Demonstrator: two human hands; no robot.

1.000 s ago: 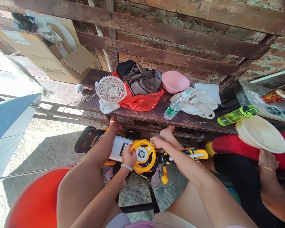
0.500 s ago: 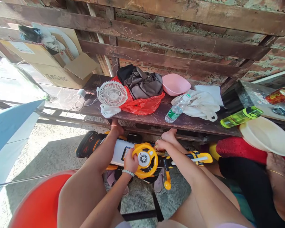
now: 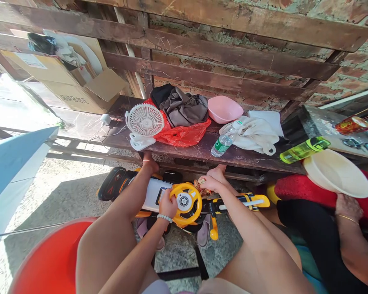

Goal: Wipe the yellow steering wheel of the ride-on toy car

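My left hand (image 3: 168,205), with a pale bead bracelet at its wrist, is wrapped round the left rim of a yellow toy steering wheel (image 3: 197,213). The wheel belongs to a ride-on toy car (image 3: 149,197) with a white hood, standing between my legs. Just beyond the wheel, my right hand (image 3: 211,183) pinches a small crumpled thing (image 3: 200,188) patterned in red, brown and cream. Its kind is unclear, and the fingers partly cover it. A yellow-ended lever (image 3: 214,233) sticks out on the car's near side.
On the wooden bench (image 3: 184,152) are a white fan (image 3: 145,119), a red plastic bag (image 3: 184,136), a pink bowl (image 3: 225,109) and a water bottle (image 3: 226,139). At right, another person's hand (image 3: 348,210) touches a cream basin (image 3: 337,173). A cardboard box (image 3: 76,96) stands left.
My right hand has lifted slightly away from the wheel, and more of the patterned thing shows in its fingers. My left hand stays on the wheel. The view has shifted slightly.
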